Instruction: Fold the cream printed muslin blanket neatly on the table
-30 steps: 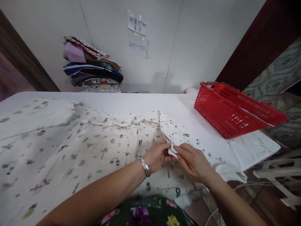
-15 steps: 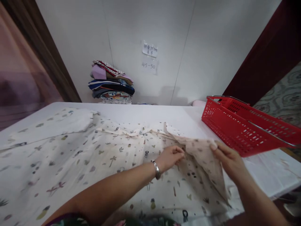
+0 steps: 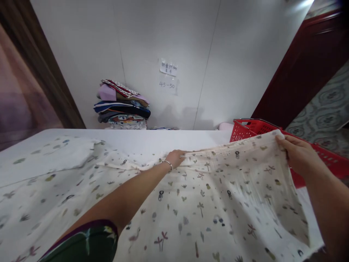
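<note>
Grey-white wall (image 3: 169, 32) stands beyond left fingers (image 3: 179, 154); brown curtain (image 3: 45, 71) hangs to their left, dark-red panel (image 3: 296, 69) far right; white desk (image 3: 188, 137) beneath.

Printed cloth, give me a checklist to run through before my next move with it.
1. Right hand gripping the printed cloth at its raised corner: ok.
2. Left hand gripping the far edge: cannot tell; fingertips hidden.
3. Cloth lying flat: not ok, right end lifted.
4. Cloth not touching the red basket: cannot tell, they overlap in view.
5. Fabric stack apart from the cloth: ok.
</note>
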`<state>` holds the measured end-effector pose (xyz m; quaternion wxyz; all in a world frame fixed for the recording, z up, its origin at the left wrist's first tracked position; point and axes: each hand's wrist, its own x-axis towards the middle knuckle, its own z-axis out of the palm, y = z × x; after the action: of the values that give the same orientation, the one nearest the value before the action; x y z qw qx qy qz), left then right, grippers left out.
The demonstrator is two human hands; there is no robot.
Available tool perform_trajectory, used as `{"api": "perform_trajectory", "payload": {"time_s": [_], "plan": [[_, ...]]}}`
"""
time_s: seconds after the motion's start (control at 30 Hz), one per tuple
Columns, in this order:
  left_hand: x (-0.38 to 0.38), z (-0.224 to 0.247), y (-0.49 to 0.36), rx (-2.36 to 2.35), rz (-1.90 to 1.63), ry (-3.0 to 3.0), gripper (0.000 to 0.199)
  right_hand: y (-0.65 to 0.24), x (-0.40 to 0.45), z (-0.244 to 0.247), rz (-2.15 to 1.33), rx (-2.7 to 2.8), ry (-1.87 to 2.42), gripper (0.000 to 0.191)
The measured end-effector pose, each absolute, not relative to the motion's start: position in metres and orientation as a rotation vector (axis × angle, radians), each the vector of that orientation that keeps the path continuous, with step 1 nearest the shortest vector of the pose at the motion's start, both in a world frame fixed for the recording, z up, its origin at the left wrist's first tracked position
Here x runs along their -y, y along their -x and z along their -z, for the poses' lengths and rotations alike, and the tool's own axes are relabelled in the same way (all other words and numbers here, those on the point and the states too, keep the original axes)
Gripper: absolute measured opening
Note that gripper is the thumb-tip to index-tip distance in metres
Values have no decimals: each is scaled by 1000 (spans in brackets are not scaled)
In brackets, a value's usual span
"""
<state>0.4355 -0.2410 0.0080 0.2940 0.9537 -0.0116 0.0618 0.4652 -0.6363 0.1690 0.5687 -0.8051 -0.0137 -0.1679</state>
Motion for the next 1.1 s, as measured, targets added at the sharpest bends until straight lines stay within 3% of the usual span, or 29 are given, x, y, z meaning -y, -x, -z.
{"api": "perform_trajectory", "payload": {"time_s": [0.1, 0.53, 0.77, 1.1], "plan": [[240, -4, -444, 59, -126, -2584, 35, -470, 642, -167, 396, -26, 1837, 45], [207, -2, -460, 88, -200, -2592, 9, -474, 645, -157, 729, -132, 1844, 30], [199, -17, -453, 39, -91, -2495, 28, -471, 654, -161, 812, -196, 1927, 22], [196, -55, -414, 103, -148, -2502, 34, -482, 670, -178, 890, -255, 1820, 14]]}}
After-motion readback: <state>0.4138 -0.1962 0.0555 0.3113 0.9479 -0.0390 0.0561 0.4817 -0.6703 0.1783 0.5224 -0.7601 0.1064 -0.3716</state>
